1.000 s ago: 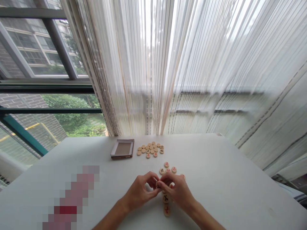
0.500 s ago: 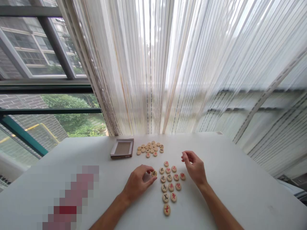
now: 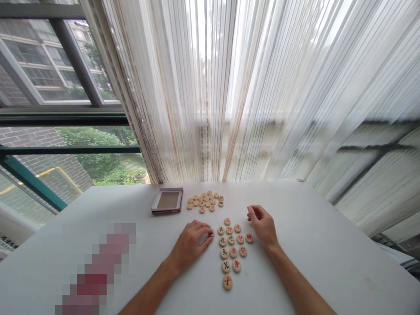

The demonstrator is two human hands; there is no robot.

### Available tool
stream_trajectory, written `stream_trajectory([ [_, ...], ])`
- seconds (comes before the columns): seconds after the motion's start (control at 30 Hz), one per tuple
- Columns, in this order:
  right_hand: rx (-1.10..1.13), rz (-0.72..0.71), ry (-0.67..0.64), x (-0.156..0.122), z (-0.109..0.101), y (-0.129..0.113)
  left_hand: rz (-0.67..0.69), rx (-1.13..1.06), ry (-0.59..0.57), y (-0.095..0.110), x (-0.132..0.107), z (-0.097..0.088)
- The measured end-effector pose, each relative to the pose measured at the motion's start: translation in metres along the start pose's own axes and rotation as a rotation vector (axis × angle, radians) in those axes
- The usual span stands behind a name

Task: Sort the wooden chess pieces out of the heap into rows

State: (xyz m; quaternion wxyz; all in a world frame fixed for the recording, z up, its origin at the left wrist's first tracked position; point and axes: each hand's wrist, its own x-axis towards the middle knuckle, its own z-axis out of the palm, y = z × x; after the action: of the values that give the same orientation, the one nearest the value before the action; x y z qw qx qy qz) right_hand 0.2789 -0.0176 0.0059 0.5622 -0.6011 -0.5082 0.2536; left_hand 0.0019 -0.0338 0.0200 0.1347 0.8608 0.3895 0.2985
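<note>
My left hand (image 3: 192, 243) has its fingertips closed on a round wooden Chinese chess piece (image 3: 213, 233), at the left side of a pattern of pieces; the fingers cover most of it. Beside it stand rows of pieces with black and red characters, among them a black one (image 3: 222, 241) and a red one (image 3: 249, 238). At the lower end of the pattern lies a single red piece (image 3: 227, 282). My right hand (image 3: 265, 226) hovers to the right of the pattern, fingers curled and thumb against them, with nothing visible in its grip.
Farther back on the white table (image 3: 124, 245) lies a cluster of several pieces, many showing blank faces, such as one blank piece (image 3: 207, 198). An open shallow box (image 3: 168, 212) sits left of the cluster. Behind the table hang striped curtains (image 3: 216, 109) and a window.
The piece in my left hand showed its black character before; now the fingers cover most of it. My right hand has barely moved. The view has shifted slightly.
</note>
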Motion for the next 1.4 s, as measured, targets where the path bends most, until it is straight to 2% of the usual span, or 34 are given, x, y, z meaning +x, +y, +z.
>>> stream_trajectory([
  [0.63, -0.027, 0.001, -0.006, 0.001, 0.000, 0.003, 0.018, 0.042, 0.019, -0.001, 0.001, 0.002],
  [1.0, -0.033, -0.004, -0.012, 0.001, 0.000, 0.000, 0.018, 0.051, 0.079, -0.001, -0.001, 0.001],
  [1.17, -0.037, -0.008, -0.013, 0.001, 0.000, 0.000, 0.006, 0.222, 0.145, -0.019, 0.000, -0.001],
  [1.3, -0.039, -0.017, -0.014, 0.001, 0.000, 0.000, -0.119, 0.333, 0.171, -0.043, -0.001, 0.003],
  [1.4, -0.042, -0.023, -0.013, 0.000, 0.001, -0.001, -0.174, 0.374, 0.149, -0.050, -0.001, 0.007],
])
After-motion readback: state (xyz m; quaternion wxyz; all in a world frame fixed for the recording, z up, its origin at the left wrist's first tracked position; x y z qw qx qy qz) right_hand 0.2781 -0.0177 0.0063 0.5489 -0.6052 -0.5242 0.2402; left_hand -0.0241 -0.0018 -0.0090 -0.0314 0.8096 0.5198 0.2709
